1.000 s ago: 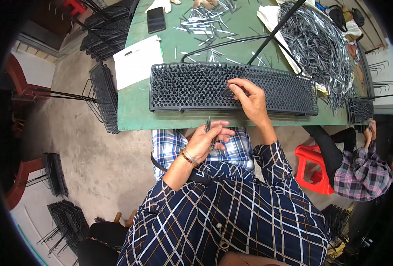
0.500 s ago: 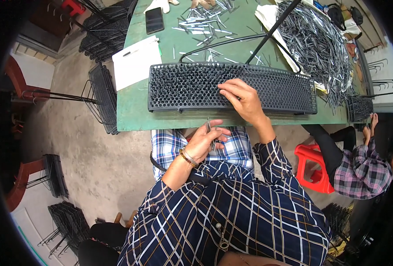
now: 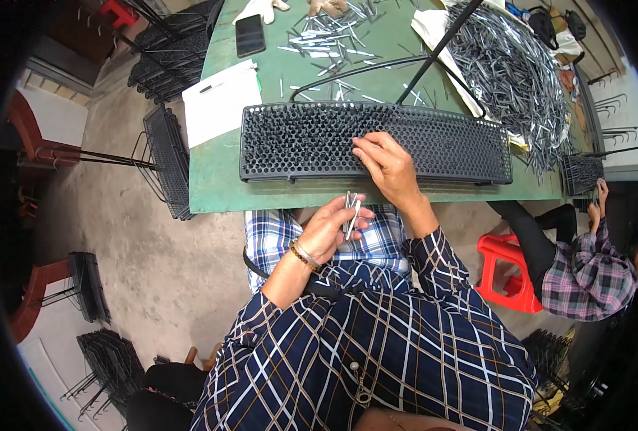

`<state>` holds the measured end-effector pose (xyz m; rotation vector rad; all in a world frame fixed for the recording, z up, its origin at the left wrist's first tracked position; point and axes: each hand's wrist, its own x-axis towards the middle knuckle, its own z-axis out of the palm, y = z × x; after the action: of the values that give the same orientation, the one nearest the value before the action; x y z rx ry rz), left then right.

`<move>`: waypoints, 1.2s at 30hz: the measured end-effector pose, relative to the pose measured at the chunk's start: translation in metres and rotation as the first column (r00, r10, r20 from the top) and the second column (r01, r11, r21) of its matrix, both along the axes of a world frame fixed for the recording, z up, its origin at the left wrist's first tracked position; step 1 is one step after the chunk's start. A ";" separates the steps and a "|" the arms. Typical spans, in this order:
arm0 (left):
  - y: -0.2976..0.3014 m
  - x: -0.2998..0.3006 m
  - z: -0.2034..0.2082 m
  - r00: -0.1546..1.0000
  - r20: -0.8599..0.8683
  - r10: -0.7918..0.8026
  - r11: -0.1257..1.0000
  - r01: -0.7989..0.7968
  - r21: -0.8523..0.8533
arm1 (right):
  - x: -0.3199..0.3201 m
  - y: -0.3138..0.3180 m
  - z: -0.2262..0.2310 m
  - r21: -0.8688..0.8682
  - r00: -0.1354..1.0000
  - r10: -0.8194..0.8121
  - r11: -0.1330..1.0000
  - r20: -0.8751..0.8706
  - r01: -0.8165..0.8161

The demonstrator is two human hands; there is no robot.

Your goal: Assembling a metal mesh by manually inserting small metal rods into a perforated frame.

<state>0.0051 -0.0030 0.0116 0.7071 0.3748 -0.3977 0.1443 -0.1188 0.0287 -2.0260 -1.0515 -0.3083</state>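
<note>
A long black perforated rack (image 3: 462, 146) full of small round holes lies along the near edge of the green table. Its left part is filled with dark upright pieces. My right hand (image 3: 392, 169) is over the rack's middle, thumb and fingers pinched at the holes; whatever they hold is too small to make out. Below the table edge, in front of my lap, my left hand (image 3: 326, 228) is curled around a few thin silvery metal rods (image 3: 352, 215). A black bent-wire handle (image 3: 362, 70) rises behind the rack.
Loose metal rods (image 3: 329, 39) are scattered at the back of the green table (image 3: 222, 176), beside a large heap (image 3: 509, 72) on white sacking. A phone (image 3: 250, 36) and white paper (image 3: 222, 108) lie left. A co-worker (image 3: 585, 276) sits at right near a red stool (image 3: 506, 273).
In my left hand the rods have turned and now show brighter, higher between the fingers. My right hand has shifted slightly to the left, still at the rack's middle.
</note>
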 end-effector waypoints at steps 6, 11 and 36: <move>0.000 -0.001 0.001 1.000 0.011 -0.010 1.000 0.010 0.011 | -0.001 -0.002 0.001 -0.047 1.000 0.016 0.999 0.015 -0.015; 0.000 -0.003 0.003 0.995 0.082 0.051 0.998 -0.053 0.022 | -0.011 -0.010 0.016 0.043 0.963 0.008 0.999 -0.271 0.004; 0.000 0.001 -0.002 0.981 0.176 0.085 0.988 -0.105 0.111 | -0.016 -0.017 0.006 0.217 0.545 0.133 0.972 -0.828 0.091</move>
<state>0.0058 -0.0028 0.0100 0.8313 0.2708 -0.2230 0.1286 -0.1358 0.0352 -1.6021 -0.3736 0.5282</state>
